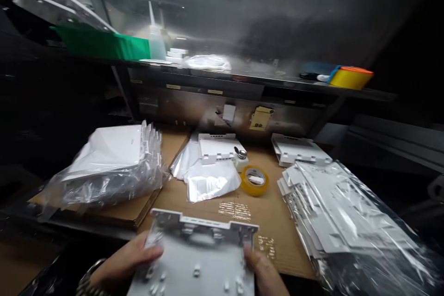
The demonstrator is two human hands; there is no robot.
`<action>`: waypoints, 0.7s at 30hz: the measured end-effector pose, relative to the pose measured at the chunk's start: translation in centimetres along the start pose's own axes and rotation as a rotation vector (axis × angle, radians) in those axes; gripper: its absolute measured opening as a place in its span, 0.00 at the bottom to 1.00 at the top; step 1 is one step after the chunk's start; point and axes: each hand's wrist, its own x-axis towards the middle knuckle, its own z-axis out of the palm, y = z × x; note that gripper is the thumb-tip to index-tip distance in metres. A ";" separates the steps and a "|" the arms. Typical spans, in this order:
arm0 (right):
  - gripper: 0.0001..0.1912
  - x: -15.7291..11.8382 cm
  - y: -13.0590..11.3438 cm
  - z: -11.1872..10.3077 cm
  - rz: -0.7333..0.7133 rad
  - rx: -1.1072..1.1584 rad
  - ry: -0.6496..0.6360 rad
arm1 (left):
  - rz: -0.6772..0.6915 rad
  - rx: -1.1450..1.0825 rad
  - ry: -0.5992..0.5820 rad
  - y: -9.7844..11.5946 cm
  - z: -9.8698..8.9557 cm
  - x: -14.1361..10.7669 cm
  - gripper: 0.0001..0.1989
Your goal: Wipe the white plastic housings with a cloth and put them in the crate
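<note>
A white moulded plastic panel (204,259) with small posts and clips on its face is held in front of me, its lower end cut off by the picture's bottom edge. My left hand (130,256) grips its left side, thumb on the face, a beaded bracelet on the wrist. On the opposite side my right hand (265,270) holds the edge, thumb on top; motion blurs it slightly. Beyond the panel lie clear plastic bags (211,180), a roll of yellow tape (255,181) and a small white bottle with a metal top (242,159).
Bagged white panels (111,148) are stacked at left, plastic-wrapped ones (347,212) at right. Two more white piles (218,147) (301,148) stand at the back of the cardboard-covered bench (194,222). A shelf above carries a green bin (104,44) and an orange-yellow roll (351,77).
</note>
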 end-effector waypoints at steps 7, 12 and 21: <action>0.33 -3.4 -1.6 -8.8 -0.204 0.461 0.485 | 0.407 0.425 -0.047 3.6 10.7 9.9 0.18; 0.40 -3.9 -0.1 -10.5 -0.245 0.492 0.579 | 0.496 0.562 0.071 1.7 14.8 12.9 0.12; 0.44 -3.2 -2.1 -7.9 -0.296 0.523 0.608 | 0.407 0.370 -0.063 1.6 13.2 15.8 0.11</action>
